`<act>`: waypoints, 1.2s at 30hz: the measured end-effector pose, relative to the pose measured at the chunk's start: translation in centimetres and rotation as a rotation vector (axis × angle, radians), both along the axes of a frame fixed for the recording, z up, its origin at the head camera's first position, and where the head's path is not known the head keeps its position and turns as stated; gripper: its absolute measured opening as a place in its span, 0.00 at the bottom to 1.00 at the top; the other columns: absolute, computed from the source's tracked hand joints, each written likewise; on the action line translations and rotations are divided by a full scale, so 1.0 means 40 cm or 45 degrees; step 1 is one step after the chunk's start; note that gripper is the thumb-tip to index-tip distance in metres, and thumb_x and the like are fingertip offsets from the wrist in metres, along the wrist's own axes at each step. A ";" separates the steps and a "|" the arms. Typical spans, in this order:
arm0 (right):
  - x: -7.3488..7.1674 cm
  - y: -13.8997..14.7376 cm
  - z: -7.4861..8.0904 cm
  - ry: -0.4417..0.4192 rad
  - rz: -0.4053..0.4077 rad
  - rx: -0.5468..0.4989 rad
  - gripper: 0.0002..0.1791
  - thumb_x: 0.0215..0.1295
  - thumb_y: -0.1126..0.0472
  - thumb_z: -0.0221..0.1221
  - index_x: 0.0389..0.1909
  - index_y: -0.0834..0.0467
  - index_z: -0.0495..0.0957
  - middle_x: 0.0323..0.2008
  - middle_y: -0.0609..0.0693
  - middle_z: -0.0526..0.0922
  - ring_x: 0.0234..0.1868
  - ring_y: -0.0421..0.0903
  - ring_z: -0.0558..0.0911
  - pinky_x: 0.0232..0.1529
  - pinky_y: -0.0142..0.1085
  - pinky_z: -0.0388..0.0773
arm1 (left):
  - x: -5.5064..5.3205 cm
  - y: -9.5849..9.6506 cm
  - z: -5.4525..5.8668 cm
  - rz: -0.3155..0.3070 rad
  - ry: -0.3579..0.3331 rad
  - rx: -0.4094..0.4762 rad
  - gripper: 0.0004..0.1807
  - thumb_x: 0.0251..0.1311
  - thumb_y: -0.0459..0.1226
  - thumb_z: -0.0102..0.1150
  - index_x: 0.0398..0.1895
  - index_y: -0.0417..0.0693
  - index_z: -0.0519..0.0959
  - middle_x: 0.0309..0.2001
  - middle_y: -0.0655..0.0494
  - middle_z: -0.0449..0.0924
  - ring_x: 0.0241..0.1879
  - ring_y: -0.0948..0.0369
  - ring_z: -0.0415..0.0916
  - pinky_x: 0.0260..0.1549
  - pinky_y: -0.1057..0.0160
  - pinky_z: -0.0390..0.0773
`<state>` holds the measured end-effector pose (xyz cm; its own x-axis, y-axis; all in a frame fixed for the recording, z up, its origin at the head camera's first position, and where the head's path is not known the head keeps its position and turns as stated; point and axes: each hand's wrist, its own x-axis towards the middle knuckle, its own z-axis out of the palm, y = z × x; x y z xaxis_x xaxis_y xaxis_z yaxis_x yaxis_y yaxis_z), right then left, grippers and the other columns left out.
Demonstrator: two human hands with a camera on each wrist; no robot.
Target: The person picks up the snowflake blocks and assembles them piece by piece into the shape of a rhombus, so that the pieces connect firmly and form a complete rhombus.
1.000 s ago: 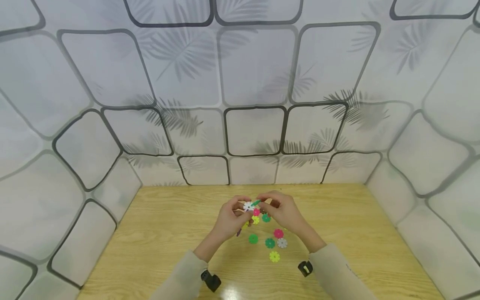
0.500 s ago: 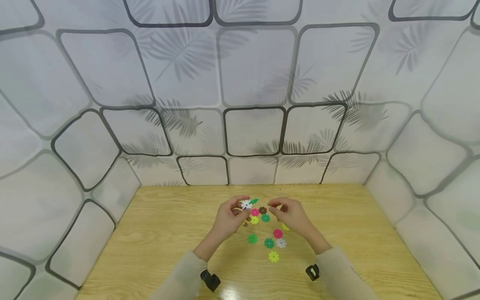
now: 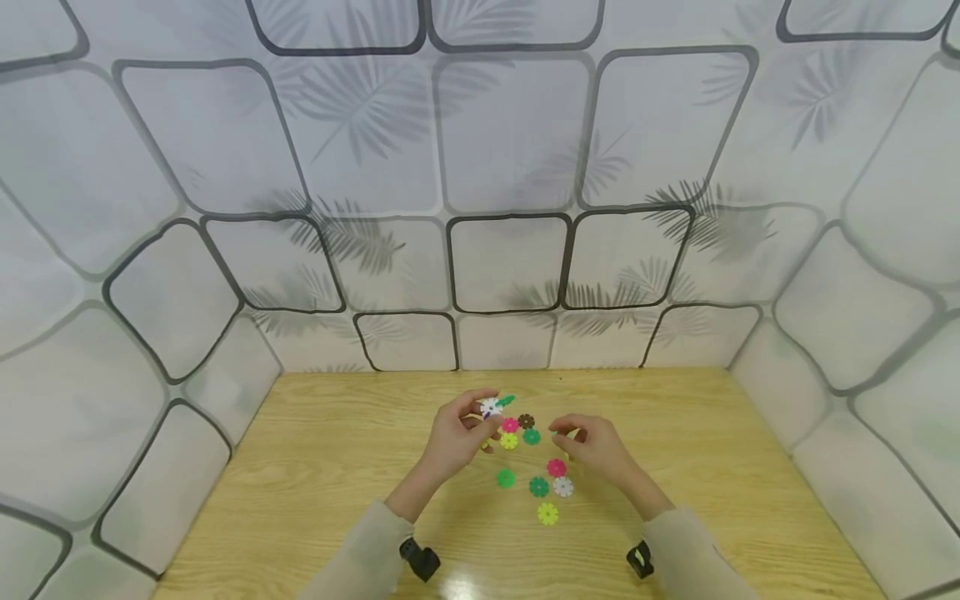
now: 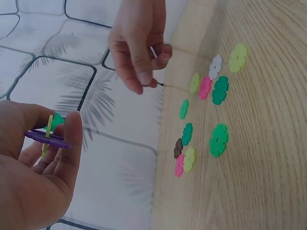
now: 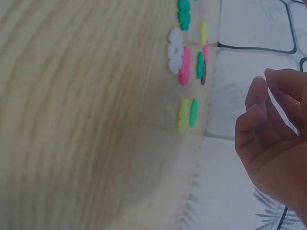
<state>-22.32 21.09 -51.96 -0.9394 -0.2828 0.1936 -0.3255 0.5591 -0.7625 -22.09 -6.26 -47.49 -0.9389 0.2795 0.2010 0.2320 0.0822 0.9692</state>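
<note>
My left hand (image 3: 452,440) pinches a small cluster of interlocking snowflake discs above the table. A white disc (image 3: 491,407) and a green disc (image 3: 506,401) show on it in the head view. In the left wrist view a purple disc (image 4: 58,142) and a yellow disc (image 4: 49,123) cross each other between the fingers, with the rest partly hidden. My right hand (image 3: 597,444) hovers apart from the cluster, over the right of the loose discs. Its fingers are loosely bent, and in the right wrist view no disc shows between the fingertips (image 5: 259,81).
Loose discs lie on the wooden table (image 3: 337,467): a brown one (image 3: 527,422), a white one (image 3: 562,487), and several pink, yellow and green ones, such as the front yellow disc (image 3: 548,513). A patterned wall covering (image 3: 510,342) rises behind the table.
My right hand has let go of the green disc on the cluster and moved right and down toward the loose discs. My left hand has stayed nearly still, still holding the cluster.
</note>
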 end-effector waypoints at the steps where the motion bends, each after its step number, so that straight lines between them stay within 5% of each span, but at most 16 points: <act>1: 0.001 0.003 -0.006 -0.009 0.001 0.011 0.10 0.73 0.64 0.65 0.50 0.61 0.87 0.42 0.53 0.90 0.25 0.35 0.74 0.26 0.29 0.76 | -0.001 -0.001 0.000 0.001 -0.001 0.005 0.23 0.70 0.29 0.65 0.67 0.41 0.79 0.38 0.43 0.81 0.31 0.56 0.89 0.28 0.56 0.90; 7: 0.005 0.013 -0.039 -0.088 -0.004 0.066 0.11 0.72 0.64 0.65 0.51 0.62 0.87 0.43 0.51 0.89 0.29 0.35 0.75 0.31 0.28 0.76 | -0.003 -0.006 0.003 0.007 -0.002 0.002 0.23 0.71 0.31 0.65 0.68 0.40 0.78 0.43 0.38 0.82 0.38 0.36 0.88 0.30 0.51 0.91; 11: 0.010 0.018 -0.056 -0.114 -0.015 0.091 0.10 0.71 0.64 0.65 0.51 0.60 0.87 0.43 0.50 0.89 0.30 0.36 0.75 0.32 0.29 0.76 | -0.002 -0.009 0.005 0.013 0.004 -0.001 0.23 0.71 0.31 0.65 0.68 0.39 0.78 0.42 0.36 0.82 0.39 0.33 0.87 0.30 0.53 0.91; 21: 0.017 0.034 -0.100 -0.110 0.054 0.132 0.10 0.70 0.61 0.67 0.50 0.58 0.87 0.41 0.47 0.88 0.39 0.35 0.80 0.39 0.29 0.79 | 0.003 -0.014 0.009 0.042 0.010 -0.015 0.24 0.72 0.31 0.64 0.69 0.40 0.77 0.42 0.37 0.82 0.38 0.41 0.89 0.28 0.50 0.90; 30: 0.018 0.031 -0.102 -0.089 0.047 0.153 0.09 0.68 0.64 0.68 0.47 0.57 0.87 0.38 0.45 0.87 0.38 0.35 0.79 0.39 0.30 0.80 | -0.005 -0.020 0.007 0.035 -0.027 -0.001 0.24 0.71 0.31 0.65 0.69 0.41 0.78 0.40 0.39 0.82 0.31 0.64 0.87 0.27 0.57 0.90; 36: 0.013 0.028 -0.117 -0.127 0.004 0.172 0.10 0.66 0.65 0.68 0.47 0.56 0.87 0.35 0.44 0.84 0.36 0.37 0.78 0.38 0.29 0.79 | -0.006 -0.022 0.008 0.023 -0.049 0.009 0.24 0.71 0.31 0.65 0.69 0.41 0.78 0.40 0.40 0.82 0.33 0.57 0.89 0.29 0.53 0.91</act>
